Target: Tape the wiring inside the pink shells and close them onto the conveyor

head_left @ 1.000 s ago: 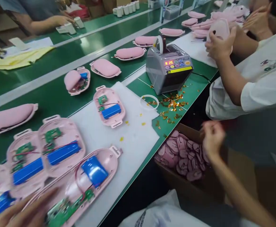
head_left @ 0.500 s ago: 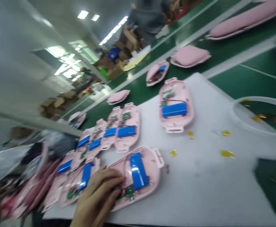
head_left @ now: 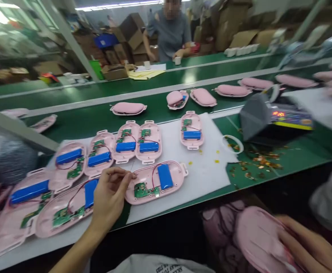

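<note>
A pink plastic shell [head_left: 176,182] lies open side up near the table's front edge, with a blue battery pack [head_left: 165,176], thin wires and a green circuit board [head_left: 143,189] inside. At its left end is my left hand [head_left: 110,193], thumb and forefinger pinched together on the rim. Low on the right, off the table, my right hand [head_left: 305,240] grips another pink shell [head_left: 258,233], its fingers partly hidden and slightly blurred. Just left of my left hand is a similar shell [head_left: 48,225] with a battery and board.
Several filled pink shells [head_left: 149,148] stand along the white sheet [head_left: 208,172]. Closed pink cases [head_left: 129,108] sit farther back. A grey tape dispenser [head_left: 257,117], white ring [head_left: 241,146] and amber scraps [head_left: 264,161] are at right. A person [head_left: 168,34] stands across the bench.
The view has levelled and swung right. My left hand has shifted from over the circuit board to the shell's left end. My right hand with a pink shell has come into view.
</note>
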Demonstrator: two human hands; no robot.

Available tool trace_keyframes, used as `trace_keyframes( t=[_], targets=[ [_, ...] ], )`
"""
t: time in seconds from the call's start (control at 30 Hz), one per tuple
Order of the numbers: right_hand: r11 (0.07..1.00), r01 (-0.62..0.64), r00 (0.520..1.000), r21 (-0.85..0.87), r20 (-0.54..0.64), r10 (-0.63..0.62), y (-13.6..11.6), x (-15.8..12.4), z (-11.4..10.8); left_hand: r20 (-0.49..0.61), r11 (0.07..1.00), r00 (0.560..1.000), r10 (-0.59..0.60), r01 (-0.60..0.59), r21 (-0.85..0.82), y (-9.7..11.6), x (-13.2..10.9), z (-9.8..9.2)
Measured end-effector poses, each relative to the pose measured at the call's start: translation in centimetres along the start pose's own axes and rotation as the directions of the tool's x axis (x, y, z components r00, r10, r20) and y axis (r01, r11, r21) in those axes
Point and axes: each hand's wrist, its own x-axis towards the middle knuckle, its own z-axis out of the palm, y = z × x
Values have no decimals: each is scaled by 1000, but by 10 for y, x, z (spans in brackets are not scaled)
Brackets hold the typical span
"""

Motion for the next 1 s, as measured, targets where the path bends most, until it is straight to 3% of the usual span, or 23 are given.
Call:
trace_keyframes(
  t=[0.1,0.2,0.27,0.33,0.43,0.53,0.6,0.67,0.73,0.83,0.87,1.0],
  targets=[
    [981,171,983,-91,77,-164,-64,34,22,136,994,989,-64,75,-81,0,5,-10],
    [943,318,941,-97,150,-303,-125,86,79,194,981,979,-62,96,-167,-2,2,-22],
    [954,287,949,89,107,-296,-154,111,119,187,971,982,-24,67,-228,-6,-1,-27],
    [913,165,977,374,63,-202,-169,122,152,179,969,983,28,18,-248,-8,-7,-29],
    [793,-25,986,609,146,-81,-174,118,179,150,970,978,145,-111,-214,-7,-16,-30],
    [800,-30,964,599,229,-135,-172,103,186,59,949,950,306,-300,-97,-1,-20,-30],
    [828,37,959,560,214,-188,-170,93,186,17,886,887,462,-462,41,4,-20,-30],
    [841,111,966,530,142,-217,-168,83,184,24,767,787,616,-607,207,7,-19,-29],
    [842,158,976,516,49,-213,-167,74,183,2,676,724,689,-644,357,10,-18,-26],
    [821,171,985,545,-75,-156,-168,63,187,-68,673,721,690,-604,426,13,-16,-24],
    [807,168,986,566,-107,-130,-169,61,190,-34,681,731,681,-616,396,14,-15,-25],
    [738,166,982,653,-181,-61,-174,55,201,266,760,776,572,-624,183,22,-12,-35]
  ],
)
